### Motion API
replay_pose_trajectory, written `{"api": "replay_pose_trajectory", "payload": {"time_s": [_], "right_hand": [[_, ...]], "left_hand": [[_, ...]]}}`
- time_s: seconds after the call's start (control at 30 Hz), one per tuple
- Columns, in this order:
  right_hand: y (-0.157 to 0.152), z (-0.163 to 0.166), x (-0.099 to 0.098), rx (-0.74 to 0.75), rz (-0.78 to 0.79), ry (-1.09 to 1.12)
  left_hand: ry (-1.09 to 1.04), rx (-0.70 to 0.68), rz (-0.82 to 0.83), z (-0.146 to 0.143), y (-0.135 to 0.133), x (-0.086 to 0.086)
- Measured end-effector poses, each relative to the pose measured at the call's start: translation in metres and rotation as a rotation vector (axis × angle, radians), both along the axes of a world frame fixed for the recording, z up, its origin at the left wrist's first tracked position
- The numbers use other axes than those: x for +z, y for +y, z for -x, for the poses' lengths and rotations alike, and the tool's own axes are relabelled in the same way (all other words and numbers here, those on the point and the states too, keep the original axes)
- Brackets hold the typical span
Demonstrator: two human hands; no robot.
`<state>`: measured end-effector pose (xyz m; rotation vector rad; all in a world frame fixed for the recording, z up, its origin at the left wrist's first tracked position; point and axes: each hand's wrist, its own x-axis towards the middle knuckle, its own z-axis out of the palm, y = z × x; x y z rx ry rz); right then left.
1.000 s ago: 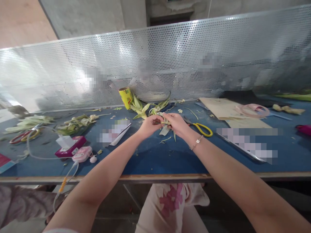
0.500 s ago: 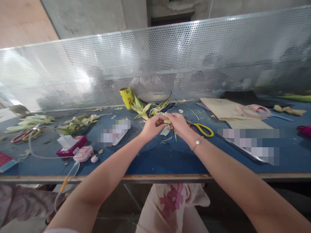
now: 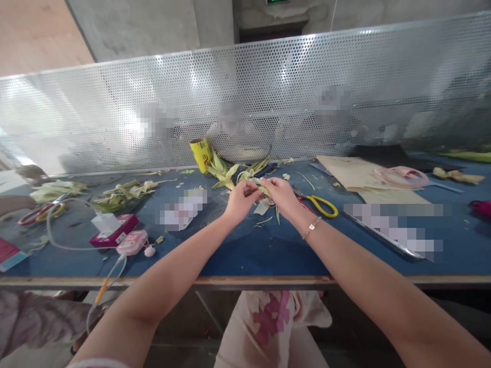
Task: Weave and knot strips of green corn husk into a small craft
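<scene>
Over the middle of the blue table my left hand (image 3: 243, 199) and my right hand (image 3: 279, 193) meet, fingers pinched together. Between the fingertips is a pale green strip of corn husk (image 3: 264, 190), held by both hands and partly hidden by them. Beneath them lies a whitish husk piece (image 3: 262, 207). Just behind, leafy husks (image 3: 226, 179) spread beside a yellow printed tube (image 3: 200, 155). To the right of my right hand lie scissors (image 3: 322, 205) with yellow and red handles, partly hidden by that hand.
On the left are husk piles (image 3: 125, 196), red-and-yellow scissors (image 3: 38, 214), a purple power block (image 3: 114, 231) and a pink charger (image 3: 132, 242) with cables. A co-worker's arm (image 3: 15, 205) reaches in there. At right lie cardboard (image 3: 345, 171) and a pink ribbon roll (image 3: 401, 176). A perforated metal screen (image 3: 249, 76) stands behind.
My fingers have shifted slightly on the husk strip, while both hands stay in nearly the same place. A co-worker's arm has come in at the left edge.
</scene>
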<state>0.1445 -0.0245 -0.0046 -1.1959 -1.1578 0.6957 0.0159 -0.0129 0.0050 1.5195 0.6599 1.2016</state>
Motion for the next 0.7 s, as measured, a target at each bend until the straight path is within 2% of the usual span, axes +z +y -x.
{"api": "replay_pose_trajectory", "payload": {"time_s": [0.33, 0.7], "right_hand": [[0.003, 0.003, -0.003, -0.043, -0.091, 0.122], [-0.009, 0.013, 0.005, 0.071, -0.053, 0.25]], "left_hand": [[-0.032, 0.058, 0.039, -0.005, -0.004, -0.004], [-0.109, 0.115, 0.041, -0.006, -0.008, -0.004]]}}
